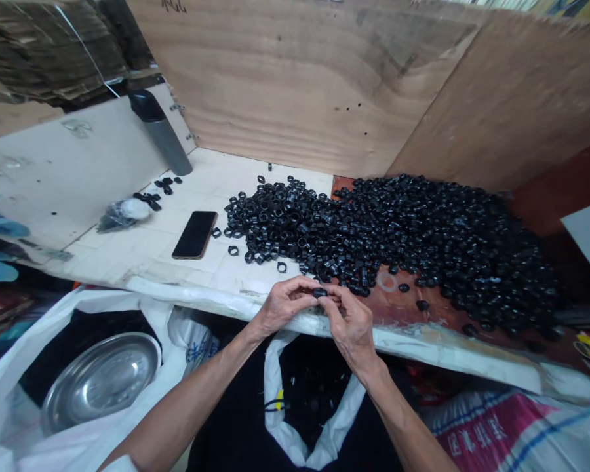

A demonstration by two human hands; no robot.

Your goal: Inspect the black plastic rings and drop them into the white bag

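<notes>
Between the fingertips of both hands, just above the table's front edge, is a small black plastic part (319,293). My left hand (286,303) pinches it from the left, and my right hand (350,319) closes on it from the right. Its exact shape is partly covered by the fingers. Right behind the hands lies a heap of black plastic rings (299,226), with a few loose ones at its near left side. Farther right, a larger heap of small black parts (452,242) joins it. Below the hands hangs an open white bag (275,419) with black pieces inside.
A phone (195,235) lies left of the rings. Behind it stand a grey bottle (164,134) and a small plastic bag (122,214). Plywood boards (295,85) wall the back. At lower left, a metal bowl (105,380) sits in a white sack; a printed sack (521,429) is lower right.
</notes>
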